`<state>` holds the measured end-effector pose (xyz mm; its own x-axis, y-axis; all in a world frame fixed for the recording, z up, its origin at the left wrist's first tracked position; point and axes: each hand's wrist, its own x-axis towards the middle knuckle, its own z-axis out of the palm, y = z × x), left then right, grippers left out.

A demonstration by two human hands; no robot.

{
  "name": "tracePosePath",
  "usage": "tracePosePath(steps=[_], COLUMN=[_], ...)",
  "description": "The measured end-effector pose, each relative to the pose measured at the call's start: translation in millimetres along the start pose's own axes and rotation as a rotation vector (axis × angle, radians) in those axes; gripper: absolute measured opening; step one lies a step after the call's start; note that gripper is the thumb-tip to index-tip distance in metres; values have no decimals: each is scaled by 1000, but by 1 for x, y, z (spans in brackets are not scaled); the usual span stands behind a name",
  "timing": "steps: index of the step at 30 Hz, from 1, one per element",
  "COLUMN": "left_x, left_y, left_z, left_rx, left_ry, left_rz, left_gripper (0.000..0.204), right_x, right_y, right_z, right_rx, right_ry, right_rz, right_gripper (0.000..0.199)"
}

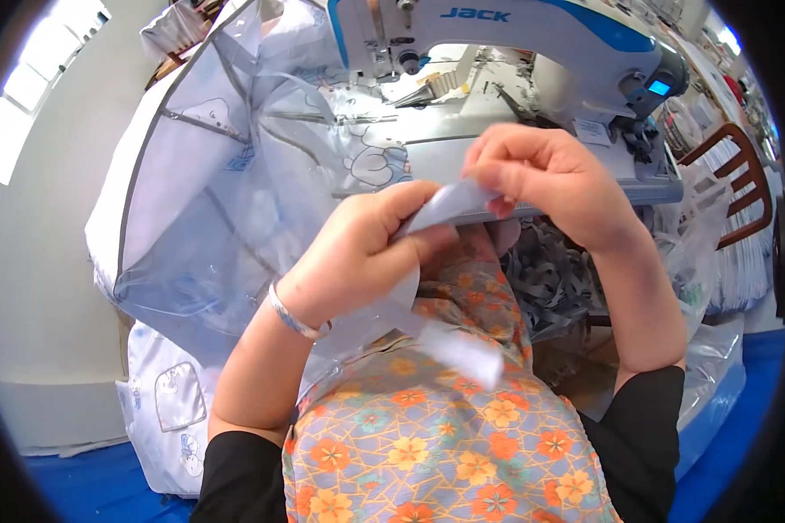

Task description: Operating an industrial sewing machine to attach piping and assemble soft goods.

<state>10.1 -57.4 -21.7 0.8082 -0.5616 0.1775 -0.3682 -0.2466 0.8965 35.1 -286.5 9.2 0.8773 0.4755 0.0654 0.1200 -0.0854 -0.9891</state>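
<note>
Between my hands, above my lap, stretches a pale grey-white strip of fabric [447, 207]. My left hand [371, 240] is closed on it, thumb and fingers pinching its lower end. At the other end my right hand [545, 174] pinches the strip's tip, its fingers curled and slightly blurred. A blurred white loose end [462, 353] hangs below my left hand over the flowered apron. Just beyond the hands stands a white and blue sewing machine [497, 35]. A big sheer, grey-edged fabric piece with printed cartoon figures [205, 196] drapes over the table's left side.
Tweezers [423, 91] and thread scraps lie on the machine bed. Grey fabric strips [554, 270] are heaped below the table edge. To the right are clear plastic bags [702, 218], a brown wooden chair back [733, 183] and stacked white sheets.
</note>
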Motion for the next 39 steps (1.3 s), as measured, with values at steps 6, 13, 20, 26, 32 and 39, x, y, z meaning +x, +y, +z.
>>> tracePosePath(steps=[6,13,20,26,32,39], left_x=[-36,-128,-125,-28,98,130], left_y=[-7,16,69,-4,-142,-221], left_z=[1,-46,-27,62,-48,-92], left_rx=[-356,-150,-301,-100,787,582], left_ry=[196,732,-165,160,390,293], left_rz=[-233,-268,235,-525,74,98], left_gripper=[15,8,26,19,21,23], right_x=[-7,-16,35,127,130,57], right_y=[35,118,109,11,-1,60], right_z=[39,74,79,62,31,53], right_rx=[88,-1037,-806,-465,-307,-249], right_ry=[-96,217,-155,390,438,131], right_rz=[31,-719,-854,-968,-885,-879], right_gripper=[17,30,25,14,7,18])
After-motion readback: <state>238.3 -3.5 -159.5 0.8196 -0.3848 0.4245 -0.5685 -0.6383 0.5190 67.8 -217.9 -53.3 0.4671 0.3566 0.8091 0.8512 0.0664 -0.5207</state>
